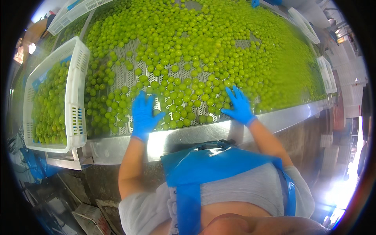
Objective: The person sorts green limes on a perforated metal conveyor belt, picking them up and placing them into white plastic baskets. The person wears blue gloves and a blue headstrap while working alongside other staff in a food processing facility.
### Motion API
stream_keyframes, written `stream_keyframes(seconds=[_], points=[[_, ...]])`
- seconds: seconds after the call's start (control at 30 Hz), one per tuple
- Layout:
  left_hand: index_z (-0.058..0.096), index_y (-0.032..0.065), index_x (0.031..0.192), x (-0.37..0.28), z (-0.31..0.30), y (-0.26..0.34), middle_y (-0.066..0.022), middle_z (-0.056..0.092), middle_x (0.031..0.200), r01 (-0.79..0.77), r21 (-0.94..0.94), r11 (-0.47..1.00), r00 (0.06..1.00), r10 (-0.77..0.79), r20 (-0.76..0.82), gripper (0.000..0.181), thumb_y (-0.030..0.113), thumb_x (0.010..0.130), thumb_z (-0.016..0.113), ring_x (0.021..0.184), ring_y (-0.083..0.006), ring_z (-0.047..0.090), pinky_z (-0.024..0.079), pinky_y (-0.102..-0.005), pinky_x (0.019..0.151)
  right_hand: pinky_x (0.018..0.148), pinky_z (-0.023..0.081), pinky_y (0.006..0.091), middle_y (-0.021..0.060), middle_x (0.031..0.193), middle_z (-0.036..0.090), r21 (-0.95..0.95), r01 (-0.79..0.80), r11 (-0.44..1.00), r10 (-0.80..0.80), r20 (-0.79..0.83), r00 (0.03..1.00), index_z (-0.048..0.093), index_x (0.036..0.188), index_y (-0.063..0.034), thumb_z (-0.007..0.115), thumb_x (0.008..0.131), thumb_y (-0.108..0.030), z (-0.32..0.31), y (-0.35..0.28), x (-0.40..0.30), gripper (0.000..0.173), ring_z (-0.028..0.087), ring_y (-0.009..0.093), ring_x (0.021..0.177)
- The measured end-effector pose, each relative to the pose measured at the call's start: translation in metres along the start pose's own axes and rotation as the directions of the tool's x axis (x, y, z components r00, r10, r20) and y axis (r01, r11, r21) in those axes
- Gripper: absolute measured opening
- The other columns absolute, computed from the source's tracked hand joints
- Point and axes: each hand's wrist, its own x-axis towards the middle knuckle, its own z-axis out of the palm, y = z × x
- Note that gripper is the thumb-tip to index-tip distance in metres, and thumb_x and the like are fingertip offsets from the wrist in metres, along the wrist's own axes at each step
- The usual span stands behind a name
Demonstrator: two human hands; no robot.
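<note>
Round green fruits point(179, 94) lie spread over a perforated metal conveyor point(123, 70) in front of me. My left hand point(144, 116), in a blue glove, rests among the fruits near the belt's front edge, fingers pointing away and thumb out to the right. Farther right, my right hand point(239, 105), gloved the same way, has its fingers spread beside the fruits. Neither hand grips anything that I can see. Between the two hands sits a loose cluster of fruits, with patches of bare metal showing.
A white plastic crate point(77, 97) of duller green fruits stands at the left on a metal bracket point(64, 161). Along the near side runs a stainless steel rim point(188, 132). More white crates point(326, 73) line the right side. Another crate point(77, 14) is at the upper left.
</note>
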Motion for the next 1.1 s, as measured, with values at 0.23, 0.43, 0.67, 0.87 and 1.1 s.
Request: stream_keyframes(seconds=[0.23, 0.43, 0.67, 0.87, 1.1], points=[[0.035, 0.0041, 0.157, -0.009, -0.004, -0.026, -0.0336, 0.030, 0.159, 0.353, 0.188, 0.917, 0.935, -0.335, -0.120, 0.106, 0.065, 0.080, 0.074, 0.143, -0.0484, 0.033, 0.027, -0.0559, 0.117, 0.115, 0.027, 0.0640, 0.0156, 0.162, 0.033, -0.034, -0.587, 0.809, 0.573, -0.182, 0.799, 0.029, 0.160, -0.0231, 0.067, 0.086, -0.066, 0.029, 0.125, -0.017, 0.094, 0.032, 0.042, 0.146], [0.021, 0.0042, 0.162, -0.010, 0.006, 0.015, -0.0259, 0.015, 0.167, 0.208, 0.269, 0.941, 0.937, -0.270, 0.222, 0.110, 0.067, 0.085, 0.068, 0.149, -0.0548, 0.017, 0.017, -0.0651, 0.119, 0.123, 0.015, 0.0590, 0.0196, 0.167, 0.022, 0.006, -0.299, 0.954, 0.295, -0.188, 0.937, 0.026, 0.162, -0.0173, 0.060, 0.092, -0.061, 0.042, 0.046, -0.055, 0.089, 0.026, 0.043, 0.151], [0.021, 0.0095, 0.163, -0.029, -0.005, 0.055, -0.0251, 0.016, 0.167, -0.141, 0.389, 0.911, 0.956, 0.024, 0.291, 0.102, 0.072, 0.090, 0.055, 0.148, -0.0562, 0.018, 0.023, -0.0654, 0.117, 0.120, 0.021, 0.0610, 0.0176, 0.163, 0.032, 0.228, 0.207, 0.951, -0.183, -0.119, 0.976, 0.038, 0.158, -0.0238, 0.075, 0.081, -0.053, 0.071, -0.143, -0.062, 0.090, 0.031, 0.042, 0.148], [0.035, 0.0123, 0.159, -0.027, -0.051, 0.062, -0.0266, 0.030, 0.162, -0.179, 0.406, 0.896, 0.928, 0.017, 0.371, 0.092, 0.072, 0.091, 0.055, 0.146, -0.0485, 0.033, 0.032, -0.0589, 0.115, 0.121, 0.020, 0.0579, 0.0141, 0.162, 0.035, 0.242, 0.077, 0.967, -0.089, 0.040, 0.995, 0.044, 0.154, -0.0262, 0.074, 0.081, -0.056, 0.027, -0.143, -0.066, 0.085, 0.029, 0.039, 0.149], [0.057, -0.0001, 0.139, -0.032, -0.042, -0.066, -0.0272, 0.062, 0.128, -0.168, 0.460, 0.872, 0.968, 0.235, -0.092, 0.093, 0.078, 0.088, 0.054, 0.113, -0.0451, 0.061, 0.049, -0.0578, 0.095, 0.116, 0.025, 0.0635, 0.0181, 0.162, 0.031, 0.098, -0.047, 0.994, 0.038, 0.091, 0.995, 0.028, 0.162, -0.0191, 0.056, 0.088, -0.072, 0.033, -0.139, -0.069, 0.095, 0.032, 0.042, 0.147]])
